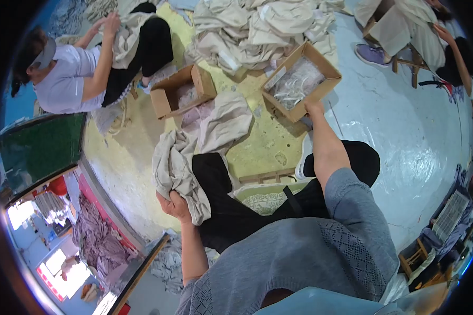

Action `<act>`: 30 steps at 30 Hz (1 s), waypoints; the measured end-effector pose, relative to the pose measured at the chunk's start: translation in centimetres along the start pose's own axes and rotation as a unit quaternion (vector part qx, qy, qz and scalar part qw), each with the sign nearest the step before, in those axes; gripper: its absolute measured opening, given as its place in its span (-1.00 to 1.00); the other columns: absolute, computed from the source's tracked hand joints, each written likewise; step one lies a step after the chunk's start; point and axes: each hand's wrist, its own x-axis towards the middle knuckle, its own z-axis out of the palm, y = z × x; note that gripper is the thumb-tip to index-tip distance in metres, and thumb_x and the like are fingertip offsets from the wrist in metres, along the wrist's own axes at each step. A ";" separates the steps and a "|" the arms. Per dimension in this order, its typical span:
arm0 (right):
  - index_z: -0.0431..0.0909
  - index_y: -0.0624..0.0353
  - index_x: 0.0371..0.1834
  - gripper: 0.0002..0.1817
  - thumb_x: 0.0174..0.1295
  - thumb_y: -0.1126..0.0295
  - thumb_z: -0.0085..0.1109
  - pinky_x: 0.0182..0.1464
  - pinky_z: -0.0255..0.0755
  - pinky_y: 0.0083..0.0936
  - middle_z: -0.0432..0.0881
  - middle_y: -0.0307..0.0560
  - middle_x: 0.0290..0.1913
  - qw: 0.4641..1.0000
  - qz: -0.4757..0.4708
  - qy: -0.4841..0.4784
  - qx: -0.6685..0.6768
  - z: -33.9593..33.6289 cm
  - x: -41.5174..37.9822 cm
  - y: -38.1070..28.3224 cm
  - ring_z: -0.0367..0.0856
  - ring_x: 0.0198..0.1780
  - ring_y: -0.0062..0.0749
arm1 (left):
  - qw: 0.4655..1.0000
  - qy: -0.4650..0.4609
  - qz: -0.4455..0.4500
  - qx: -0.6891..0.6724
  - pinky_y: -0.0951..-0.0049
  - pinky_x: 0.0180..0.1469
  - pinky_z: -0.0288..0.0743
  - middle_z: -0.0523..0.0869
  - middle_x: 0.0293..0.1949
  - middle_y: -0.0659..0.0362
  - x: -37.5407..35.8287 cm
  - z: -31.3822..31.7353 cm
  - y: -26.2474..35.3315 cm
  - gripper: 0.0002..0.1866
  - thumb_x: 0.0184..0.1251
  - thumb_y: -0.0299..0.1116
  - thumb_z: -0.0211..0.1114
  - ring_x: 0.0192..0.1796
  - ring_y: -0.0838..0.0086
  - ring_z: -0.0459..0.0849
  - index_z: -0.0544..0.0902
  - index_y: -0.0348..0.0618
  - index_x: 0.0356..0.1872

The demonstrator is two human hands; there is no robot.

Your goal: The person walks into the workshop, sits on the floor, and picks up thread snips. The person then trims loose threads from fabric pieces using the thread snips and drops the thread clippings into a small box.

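My left hand [174, 206] is closed on a bunched beige cloth [174, 163] that lies over my left thigh. Farther forward, my right hand [314, 108] grips the near corner of an open cardboard box [328, 67]; some of its fingers are hidden. Inside that box is a clear plastic bag [299, 81] with whitish pieces, too small to name. Another beige cloth [228, 121] is spread on the floor between my left knee and a second cardboard box [165, 97].
A big heap of beige cloth [252, 29] covers the floor ahead. One person [71, 79] sits at the left with cloth in their hands; another person [460, 63] sits at the far right. Under me is a stool with a patterned green seat [268, 202].
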 end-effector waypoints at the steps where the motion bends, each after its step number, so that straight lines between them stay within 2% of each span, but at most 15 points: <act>1: 0.69 0.25 -0.18 -0.67 0.06 0.26 0.21 -0.05 0.57 -0.21 0.71 0.21 -0.16 1.000 0.017 0.013 -0.003 1.2 -0.2 1.0 0.71 -0.07 0.03 | 1.000 0.004 -0.002 0.005 0.44 0.10 0.40 0.67 -0.10 0.03 0.1 -0.1 -0.1 -0.60 0.13 -0.63 -0.06 -0.05 0.28 0.62 0.59 -0.36 -0.01; 2: 0.69 0.25 -0.17 -0.67 0.07 0.26 0.21 -0.04 0.57 -0.22 0.71 0.21 -0.15 0.999 0.033 0.027 -0.004 2.2 -0.6 1.8 0.70 -0.06 0.04 | 1.000 0.009 -0.001 0.008 0.44 0.10 0.40 0.67 -0.10 0.03 0.1 -0.5 -0.2 -0.60 0.13 -0.64 -0.06 -0.05 0.29 0.62 0.59 -0.36 -0.01; 5: 0.68 0.32 -0.23 -0.71 0.01 0.37 0.26 -0.25 0.60 -0.20 0.73 0.12 -0.24 0.996 0.004 0.080 -0.026 4.1 2.9 5.9 0.75 -0.16 -0.15 | 1.000 0.022 0.012 0.000 0.45 0.11 0.40 0.67 -0.11 0.02 0.3 -0.6 -1.5 -0.60 0.11 -0.68 -0.07 -0.04 0.30 0.62 0.59 -0.40 -0.03; 8: 0.68 0.34 -0.21 -0.64 -0.01 0.28 0.30 -0.12 0.59 -0.20 0.72 0.20 -0.19 0.984 -0.012 0.083 -0.155 2.2 -4.2 5.2 0.74 -0.13 -0.01 | 0.999 0.017 0.022 -0.028 0.45 0.12 0.39 0.68 -0.11 0.00 0.3 0.2 -0.8 -0.61 0.11 -0.70 -0.08 -0.04 0.29 0.63 0.59 -0.43 -0.05; 11: 0.67 0.23 -0.07 -0.62 0.13 0.21 0.22 0.03 0.54 -0.14 0.68 0.20 -0.03 0.979 0.005 -0.003 -0.204 2.2 -8.9 7.7 0.67 0.02 0.08 | 0.998 -0.001 0.038 -0.043 0.44 0.13 0.40 0.69 -0.10 0.00 0.5 0.5 -0.5 -0.61 0.12 -0.71 -0.07 -0.02 0.28 0.64 0.59 -0.42 -0.04; 13: 0.68 0.28 -0.13 -0.57 0.06 0.16 0.28 0.04 0.54 -0.17 0.68 0.24 -0.05 0.981 -0.015 0.020 -0.194 2.2 -11.6 8.5 0.67 0.02 0.07 | 0.997 -0.018 0.067 -0.044 0.43 0.13 0.41 0.70 -0.10 -0.01 0.7 0.7 -0.2 -0.61 0.13 -0.71 -0.06 -0.02 0.28 0.65 0.59 -0.40 -0.03; 15: 0.68 0.32 -0.16 -0.54 0.04 0.11 0.29 0.10 0.49 -0.15 0.66 0.30 -0.01 0.980 -0.012 0.029 -0.195 1.6 -13.3 8.4 0.63 0.09 0.08 | 0.996 -0.032 0.049 -0.061 0.43 0.12 0.42 0.71 -0.09 -0.01 0.5 0.9 0.0 -0.63 0.18 -0.68 -0.02 -0.01 0.30 0.66 0.59 -0.37 0.00; 17: 0.67 0.33 -0.16 -0.57 0.09 0.15 0.26 -0.07 0.56 -0.17 0.69 0.26 -0.10 0.978 -0.036 0.087 -0.183 1.9 -12.2 6.8 0.70 -0.04 0.01 | 0.993 -0.050 0.042 -0.099 0.44 0.11 0.43 0.71 -0.08 -0.01 0.3 1.5 0.6 -0.66 0.26 -0.62 0.04 -0.01 0.33 0.66 0.59 -0.34 0.04; 19: 0.67 0.28 -0.17 -0.66 0.17 0.21 0.22 -0.45 0.52 -0.37 0.72 0.08 -0.25 0.990 -0.117 -0.005 -0.079 1.0 -11.0 4.9 0.74 -0.23 -0.28 | 0.987 -0.091 0.030 -0.130 0.45 0.11 0.42 0.71 -0.05 0.03 0.5 1.7 1.7 -0.69 0.34 -0.54 0.12 0.00 0.39 0.64 0.58 -0.32 0.08; 20: 0.66 0.26 -0.13 -0.69 0.20 0.24 0.22 -0.56 0.36 -0.51 0.70 -0.03 -0.28 0.985 -0.152 -0.083 0.018 0.4 -12.8 2.9 0.70 -0.29 -0.44 | 0.984 -0.120 0.015 -0.134 0.46 0.12 0.42 0.70 -0.03 0.05 0.5 1.5 2.2 -0.70 0.37 -0.50 0.14 0.02 0.42 0.63 0.57 -0.31 0.09; 21: 0.64 0.24 -0.10 -0.72 0.24 0.27 0.21 -0.67 0.21 -0.65 0.69 -0.13 -0.31 0.963 -0.182 -0.159 0.114 -1.2 -15.2 -0.1 0.67 -0.36 -0.60 | 0.971 -0.136 -0.016 -0.195 0.47 0.12 0.41 0.69 -0.01 0.09 0.6 1.6 2.8 -0.70 0.39 -0.49 0.14 0.03 0.43 0.62 0.57 -0.31 0.10; 24: 0.59 0.19 0.02 -0.65 0.25 0.24 0.26 -0.65 0.07 -0.75 0.69 -0.20 -0.29 0.920 -0.235 -0.257 0.178 -5.8 -25.3 -6.0 0.64 -0.35 -0.70 | 0.883 -0.183 -0.091 -0.422 0.45 0.13 0.45 0.66 0.03 0.15 1.1 2.4 5.3 -0.68 0.44 -0.41 0.15 0.05 0.45 0.61 0.55 -0.31 0.13; 26: 0.54 0.20 0.11 -0.57 0.24 0.22 0.28 -0.62 0.10 -0.77 0.68 -0.20 -0.25 0.889 -0.278 -0.328 0.160 -8.1 -30.3 -7.7 0.63 -0.36 -0.70 | 0.820 -0.206 -0.147 -0.513 0.41 0.10 0.52 0.66 0.01 0.13 1.5 1.6 9.4 -0.66 0.45 -0.34 0.17 0.04 0.45 0.63 0.53 -0.31 0.15; 30: 0.36 0.21 0.33 -0.34 0.17 0.26 0.37 -0.47 0.28 -0.79 0.61 -0.09 -0.02 0.807 -0.382 -0.409 0.188 -10.0 -37.4 -7.9 0.59 -0.32 -0.67 | 0.732 -0.263 -0.130 -0.615 0.33 0.14 0.54 0.65 0.04 0.07 2.2 0.1 14.5 -0.60 0.49 -0.23 0.11 0.08 0.36 0.63 0.49 -0.27 0.19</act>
